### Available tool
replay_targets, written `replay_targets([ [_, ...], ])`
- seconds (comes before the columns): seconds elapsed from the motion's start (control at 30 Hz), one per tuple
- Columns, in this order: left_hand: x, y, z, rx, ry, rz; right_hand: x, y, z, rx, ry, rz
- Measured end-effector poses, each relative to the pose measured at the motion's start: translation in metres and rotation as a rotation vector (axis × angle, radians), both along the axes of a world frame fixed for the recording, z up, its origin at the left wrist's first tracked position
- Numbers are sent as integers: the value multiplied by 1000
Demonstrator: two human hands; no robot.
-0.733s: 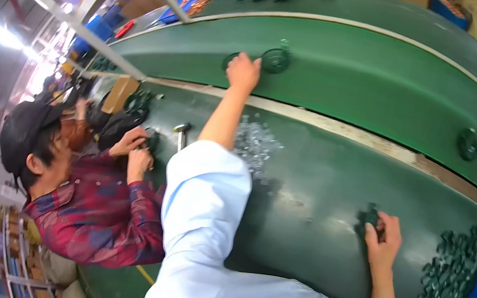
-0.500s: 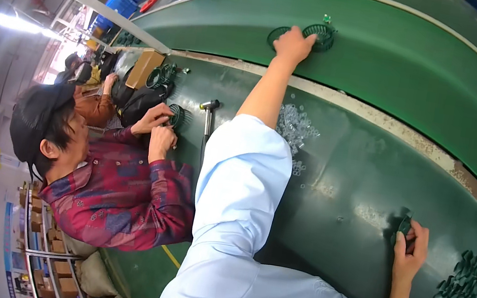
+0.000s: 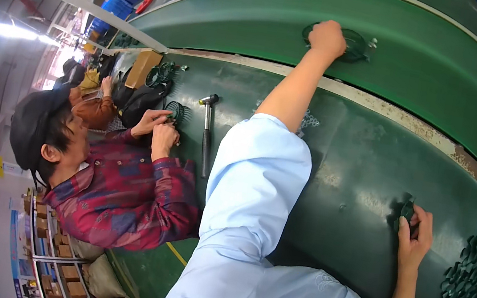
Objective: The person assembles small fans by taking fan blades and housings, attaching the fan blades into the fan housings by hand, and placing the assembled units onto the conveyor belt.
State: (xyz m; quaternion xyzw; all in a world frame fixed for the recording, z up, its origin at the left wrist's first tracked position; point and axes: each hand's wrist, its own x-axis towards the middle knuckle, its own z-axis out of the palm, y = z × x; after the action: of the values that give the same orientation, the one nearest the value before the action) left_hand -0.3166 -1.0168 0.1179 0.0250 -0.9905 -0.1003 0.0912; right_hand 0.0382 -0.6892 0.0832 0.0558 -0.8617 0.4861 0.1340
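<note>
Left hand fingers: closed in a fist on a dark round ring part (image 3: 355, 44) on the far green belt; left hand (image 3: 327, 37) at the end of a fully stretched arm in a light blue sleeve.
Right hand fingers: curled around a small dark round part (image 3: 407, 211); right hand (image 3: 415, 234) rests on the near table (image 3: 360, 168), right side. How firmly it grips, probably lightly, is hard to tell.
Parts pile: many dark round parts (image 3: 472, 267) heaped just right of the right hand.
Hammer: hammer (image 3: 207, 131) lies on the table, left of the stretched arm.
Co-worker: person in a plaid shirt (image 3: 119, 192) at far left, both hands on a round part (image 3: 174, 111).
Box: cardboard box (image 3: 142, 68) beyond the co-worker.
</note>
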Motion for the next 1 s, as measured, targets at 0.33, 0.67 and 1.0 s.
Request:
replay_targets([
  [0.33, 212, 94, 58, 335, 145, -680, -2, 12, -22, -364, -48, -338],
  [0.67, 292, 134, 8, 28, -74, -842, -4, 11, -13, -545, -2, -285],
  [1.0, 339, 146, 27, 900, -229, -473, -17, 55, 4, -600, 96, -426],
])
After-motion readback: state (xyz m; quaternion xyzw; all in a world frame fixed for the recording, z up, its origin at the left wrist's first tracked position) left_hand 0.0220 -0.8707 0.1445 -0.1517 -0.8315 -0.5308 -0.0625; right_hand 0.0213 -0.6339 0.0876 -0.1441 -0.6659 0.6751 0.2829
